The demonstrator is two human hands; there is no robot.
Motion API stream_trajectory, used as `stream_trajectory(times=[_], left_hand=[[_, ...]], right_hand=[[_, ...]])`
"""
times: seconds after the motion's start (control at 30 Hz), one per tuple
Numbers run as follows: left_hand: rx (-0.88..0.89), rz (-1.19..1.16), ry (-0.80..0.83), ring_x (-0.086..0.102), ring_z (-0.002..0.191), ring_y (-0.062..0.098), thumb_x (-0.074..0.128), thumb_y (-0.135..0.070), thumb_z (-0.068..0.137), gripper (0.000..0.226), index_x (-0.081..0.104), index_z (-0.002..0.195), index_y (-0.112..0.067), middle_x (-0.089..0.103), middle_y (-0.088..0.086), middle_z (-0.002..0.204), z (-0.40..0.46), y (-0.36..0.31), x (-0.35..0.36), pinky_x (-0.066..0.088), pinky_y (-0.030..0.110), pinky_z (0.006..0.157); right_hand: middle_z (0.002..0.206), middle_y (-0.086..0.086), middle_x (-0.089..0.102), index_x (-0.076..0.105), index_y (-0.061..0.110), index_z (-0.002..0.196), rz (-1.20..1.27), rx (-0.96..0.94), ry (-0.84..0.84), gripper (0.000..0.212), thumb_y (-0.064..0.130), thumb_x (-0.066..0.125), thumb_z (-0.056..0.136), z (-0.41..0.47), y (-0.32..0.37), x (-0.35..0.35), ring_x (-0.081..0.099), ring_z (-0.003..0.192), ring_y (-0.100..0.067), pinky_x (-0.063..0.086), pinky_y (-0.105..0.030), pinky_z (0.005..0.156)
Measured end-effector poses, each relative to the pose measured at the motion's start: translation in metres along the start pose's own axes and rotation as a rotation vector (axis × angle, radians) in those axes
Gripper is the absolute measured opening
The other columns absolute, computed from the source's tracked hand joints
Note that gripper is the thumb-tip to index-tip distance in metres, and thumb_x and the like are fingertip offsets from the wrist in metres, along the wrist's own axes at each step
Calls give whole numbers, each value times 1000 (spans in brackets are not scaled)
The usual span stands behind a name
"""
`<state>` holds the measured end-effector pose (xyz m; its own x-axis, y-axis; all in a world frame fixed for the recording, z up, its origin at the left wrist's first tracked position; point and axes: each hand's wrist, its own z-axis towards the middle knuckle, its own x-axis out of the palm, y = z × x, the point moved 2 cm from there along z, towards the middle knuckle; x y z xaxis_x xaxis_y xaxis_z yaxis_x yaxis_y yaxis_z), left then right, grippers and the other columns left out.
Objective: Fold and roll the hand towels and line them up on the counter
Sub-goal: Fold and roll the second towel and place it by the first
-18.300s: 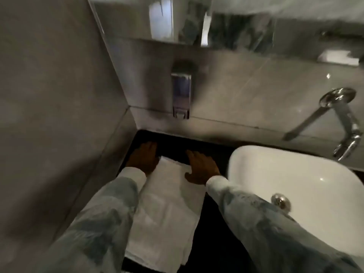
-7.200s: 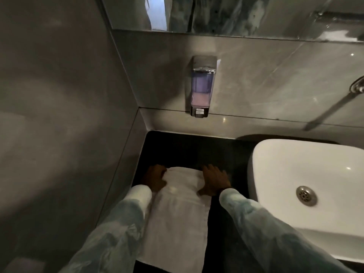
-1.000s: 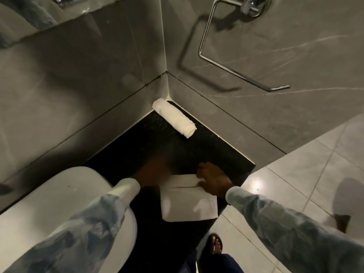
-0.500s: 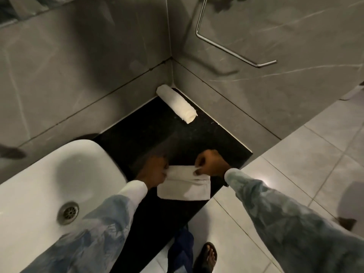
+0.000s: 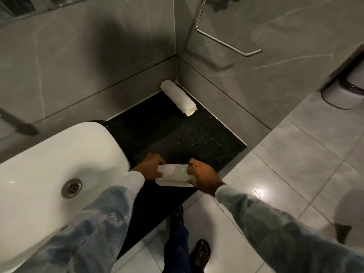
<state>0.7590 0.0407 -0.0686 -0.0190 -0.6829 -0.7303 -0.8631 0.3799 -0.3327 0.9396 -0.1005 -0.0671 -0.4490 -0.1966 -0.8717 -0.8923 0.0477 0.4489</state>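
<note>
Both hands, left (image 5: 150,167) and right (image 5: 202,177), grip a part-rolled towel (image 5: 174,174) on counter (image 5: 177,134); 1 finished roll (image 5: 178,97) in corner.

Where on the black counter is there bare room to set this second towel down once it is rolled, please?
The widest bare patch of the counter lies between the rolled towel in the far corner and both hands. A narrower bare strip runs along the back wall beside the sink. The near edge is crowded: left hand and right hand grip the half-rolled towel.
</note>
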Motion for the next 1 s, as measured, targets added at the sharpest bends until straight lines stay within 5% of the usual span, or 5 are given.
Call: stream_trajectory(times=[0.1, 0.3, 0.67, 0.87, 1.0], left_hand=[[78, 69, -168, 55, 104, 26, 77, -14, 66, 34, 62, 96, -18, 54, 4, 109, -21, -9, 8, 48, 37, 91], [185, 209, -454, 51, 113, 31, 67, -12, 74, 26, 61, 99, -14, 56, 9, 117, -54, -13, 48, 41, 42, 97], [163, 236, -164, 49, 120, 33, 71, -15, 78, 53, 46, 125, -15, 52, 14, 130, -60, -19, 25, 45, 43, 101], [200, 572, -66, 32, 134, 32, 65, -22, 80, 59, 42, 134, -18, 37, 11, 144, -48, -24, 27, 20, 46, 115], [255, 661, -198, 34, 135, 32, 62, -17, 83, 57, 41, 136, -15, 37, 12, 147, -19, -25, -12, 18, 44, 117]], right_hand=[[108, -1, 63, 73, 19, 89, 161, 144, 76, 23, 28, 83, 71, 9, 1, -23, 62, 94, -18, 53, -36, 88], [129, -8, 54, 59, 25, 121, -22, 208, 195, 54, 32, 80, 71, 0, 14, -6, 50, 120, -29, 45, -43, 102], [129, -15, 53, 58, 25, 126, -67, 295, 230, 58, 31, 80, 72, -11, 30, -9, 53, 118, -36, 47, -46, 101], [126, -13, 54, 57, 17, 122, -181, 289, 281, 62, 34, 83, 68, 0, 43, -13, 55, 115, -33, 48, -43, 97], [124, -13, 54, 56, 17, 118, -90, 330, 231, 62, 39, 81, 67, 34, 32, -35, 55, 114, -34, 49, -43, 96]])
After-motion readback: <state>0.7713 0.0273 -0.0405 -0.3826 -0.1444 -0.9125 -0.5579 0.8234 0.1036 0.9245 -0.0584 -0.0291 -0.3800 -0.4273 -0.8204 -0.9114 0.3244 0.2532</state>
